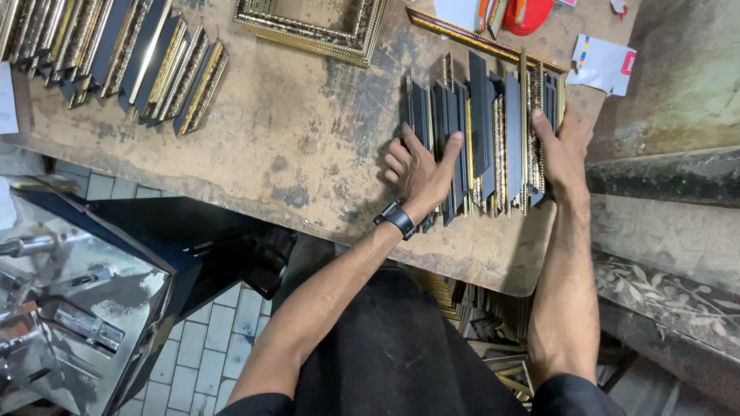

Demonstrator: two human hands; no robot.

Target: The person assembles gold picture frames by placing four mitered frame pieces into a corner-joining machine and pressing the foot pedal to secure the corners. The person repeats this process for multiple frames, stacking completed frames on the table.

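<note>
A row of several dark and gold picture-frame moulding pieces [486,131] stands on edge on the worn workbench [308,139]. My left hand [420,166], with a black watch on its wrist, presses against the left end of the row, thumb laid over a piece. On the row's right end rests my right hand [566,150], fingers flat against the outermost piece. Both hands squeeze the bundle between them.
A second batch of moulding pieces [131,58] lies at the bench's far left. A finished gold frame [316,27] and a long gold strip [478,42] lie at the back, near a red object [528,14] and paper. A metal machine [69,308] stands lower left over tiled floor.
</note>
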